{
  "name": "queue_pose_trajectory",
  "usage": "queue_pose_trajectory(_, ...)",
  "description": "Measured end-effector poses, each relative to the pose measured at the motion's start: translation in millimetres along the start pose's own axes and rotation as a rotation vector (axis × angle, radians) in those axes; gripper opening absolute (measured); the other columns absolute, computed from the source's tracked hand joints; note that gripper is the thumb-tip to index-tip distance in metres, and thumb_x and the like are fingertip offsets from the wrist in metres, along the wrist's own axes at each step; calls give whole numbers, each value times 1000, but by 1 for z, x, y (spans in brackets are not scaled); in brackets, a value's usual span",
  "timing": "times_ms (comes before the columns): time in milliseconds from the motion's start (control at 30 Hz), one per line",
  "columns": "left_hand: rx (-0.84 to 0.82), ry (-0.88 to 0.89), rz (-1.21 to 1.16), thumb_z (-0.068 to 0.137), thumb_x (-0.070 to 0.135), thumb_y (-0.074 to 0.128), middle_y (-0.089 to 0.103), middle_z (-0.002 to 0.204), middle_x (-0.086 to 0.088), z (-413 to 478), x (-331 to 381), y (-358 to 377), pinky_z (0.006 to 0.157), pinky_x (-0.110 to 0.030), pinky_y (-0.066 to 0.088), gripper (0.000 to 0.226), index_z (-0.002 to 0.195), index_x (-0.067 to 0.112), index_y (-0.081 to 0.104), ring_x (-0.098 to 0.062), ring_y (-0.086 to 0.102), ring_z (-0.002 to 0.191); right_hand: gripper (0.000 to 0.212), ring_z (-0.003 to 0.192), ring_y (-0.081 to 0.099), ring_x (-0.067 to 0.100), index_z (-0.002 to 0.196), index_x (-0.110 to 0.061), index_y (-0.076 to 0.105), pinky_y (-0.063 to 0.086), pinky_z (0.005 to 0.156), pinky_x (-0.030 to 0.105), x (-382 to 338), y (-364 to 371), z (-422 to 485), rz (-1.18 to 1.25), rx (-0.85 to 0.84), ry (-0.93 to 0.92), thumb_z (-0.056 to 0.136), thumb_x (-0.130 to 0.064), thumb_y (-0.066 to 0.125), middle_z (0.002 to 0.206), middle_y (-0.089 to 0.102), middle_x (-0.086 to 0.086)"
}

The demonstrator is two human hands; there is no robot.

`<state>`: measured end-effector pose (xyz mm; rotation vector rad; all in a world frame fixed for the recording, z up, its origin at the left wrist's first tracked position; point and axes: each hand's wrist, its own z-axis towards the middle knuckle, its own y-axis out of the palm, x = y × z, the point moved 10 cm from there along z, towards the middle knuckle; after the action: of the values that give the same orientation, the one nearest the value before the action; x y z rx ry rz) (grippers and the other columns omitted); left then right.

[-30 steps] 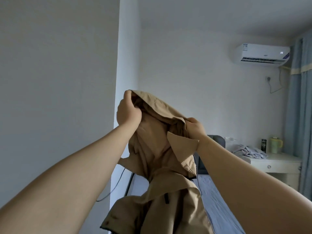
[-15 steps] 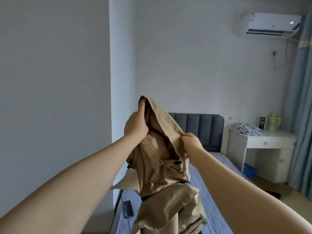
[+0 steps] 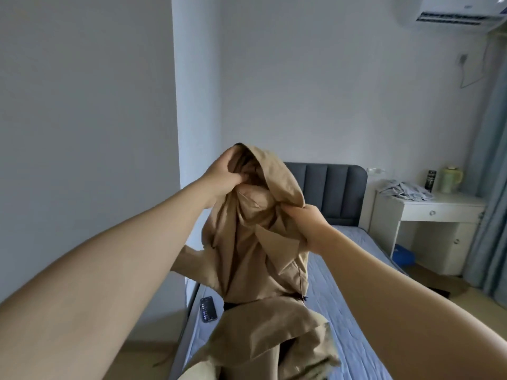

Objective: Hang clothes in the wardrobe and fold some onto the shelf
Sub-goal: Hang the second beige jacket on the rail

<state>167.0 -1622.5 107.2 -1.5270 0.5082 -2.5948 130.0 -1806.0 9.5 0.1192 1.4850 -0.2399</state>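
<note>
I hold a tan hooded coat [image 3: 255, 250] up in front of me above the bed. My left hand [image 3: 223, 178] grips the left side of its hood opening, near the top. My right hand [image 3: 306, 222] pinches the fabric on the right side, lower, by the collar flap. The coat's body hangs down bunched between my arms, and its lower part folds over the mattress. No wardrobe, hanger or shelf is in view.
A bed with a blue mattress [image 3: 354, 311] and grey headboard [image 3: 332, 187] lies below. A dark phone [image 3: 208, 312] rests at its left edge. A white desk [image 3: 439, 215] with crumpled clothes [image 3: 406, 189] stands at right, beside a blue curtain [image 3: 491, 187].
My view has dropped, so the bed and phone show more. Both hands have come down with the coat, and the right hand has moved further from the left, spreading the hood.
</note>
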Motion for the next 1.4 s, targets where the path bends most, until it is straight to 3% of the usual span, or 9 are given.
queue_pose_trajectory(167,-159,-146,-64,86,9,61,48,112,15,-19,-33,22,70,-14,44,70,142,34,29,-1,50,96,33,99,62,31,101,-13,59,49,94,47,2,-4,9,119,56,98,86,-42,57,104,66,12)
queue_pose_trajectory(333,-245,-238,133,86,29,63,36,142,5,-38,-48,43,91,-28,34,53,135,33,41,-14,38,119,36,94,61,27,105,-17,56,51,89,45,6,-10,9,253,105,144,89,-48,52,101,65,9)
queue_pose_trajectory(600,-320,-247,102,84,58,47,40,115,18,-53,-41,53,90,-29,29,41,119,38,46,-4,32,110,33,84,61,25,94,-17,55,51,77,40,5,-10,4,271,138,138,92,-49,47,90,64,7)
queue_pose_trajectory(767,-455,-167,231,79,44,66,49,113,20,-68,-45,63,77,-5,40,44,117,38,45,3,48,102,27,81,60,23,92,-17,52,53,75,38,6,-9,-1,427,153,205,92,-44,51,87,62,7)
queue_pose_trajectory(967,-661,-194,821,62,50,79,10,156,6,-109,-120,90,111,-36,25,122,147,31,-5,-18,21,140,22,88,64,26,99,-13,50,54,73,40,-8,8,-6,566,87,205,94,-34,52,85,63,9)
queue_pose_trajectory(1033,-513,-216,834,75,40,70,21,153,1,-110,-134,91,107,-41,33,102,147,33,-2,-25,33,135,26,80,64,25,107,-12,50,54,63,37,-12,19,-8,584,38,207,94,-35,51,87,64,10)
queue_pose_trajectory(1133,-86,-203,615,92,10,39,54,128,-8,-97,-117,60,84,-28,42,43,133,23,44,-25,52,110,28,74,64,23,111,-12,49,52,54,34,-12,21,-10,632,32,197,95,-35,51,88,64,10)
queue_pose_trajectory(1267,-191,-250,499,91,2,32,59,119,-5,-82,-100,61,83,-21,35,40,114,14,62,-22,52,110,27,74,60,22,101,-5,54,50,68,32,-4,18,-9,693,-18,191,97,-30,48,79,64,10)
queue_pose_trajectory(1400,-59,-361,284,89,3,39,56,76,-6,-65,-83,46,68,-27,42,26,76,8,61,-23,53,76,35,71,51,18,110,-6,55,46,66,34,20,6,-10,-82,4,191,92,-36,54,87,57,5)
